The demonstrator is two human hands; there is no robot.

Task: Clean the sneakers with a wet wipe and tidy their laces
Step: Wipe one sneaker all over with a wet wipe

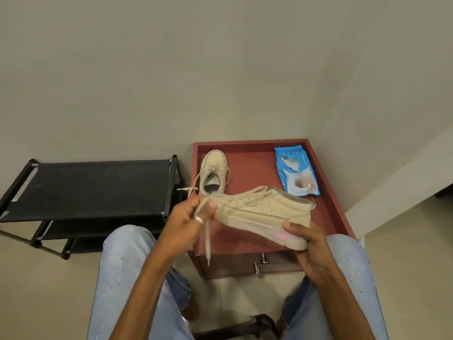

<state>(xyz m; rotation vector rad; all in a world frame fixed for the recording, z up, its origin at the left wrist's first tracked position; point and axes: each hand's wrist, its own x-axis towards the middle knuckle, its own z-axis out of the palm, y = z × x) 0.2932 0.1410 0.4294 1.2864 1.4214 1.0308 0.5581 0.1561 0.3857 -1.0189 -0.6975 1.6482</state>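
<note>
While the sneaker [264, 212] is held over the worktop [250, 168], heel gripped by the right hand [306, 241], its lace [207, 239] is pinched by fingers [211, 204] of the left hand [186, 217]. If it's yanked too hard, it could get unthreaded tbh.

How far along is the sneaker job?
Done: nothing clearly finished. In hand: the left grip pinches the loose lace of the held sneaker; the right grip holds its heel. Left: second sneaker on the red table has loose laces; wipe pack lies there, no wipe in hand.

A home entryway: shoe rack [98, 190], drawer cabinet [247, 263].
</note>
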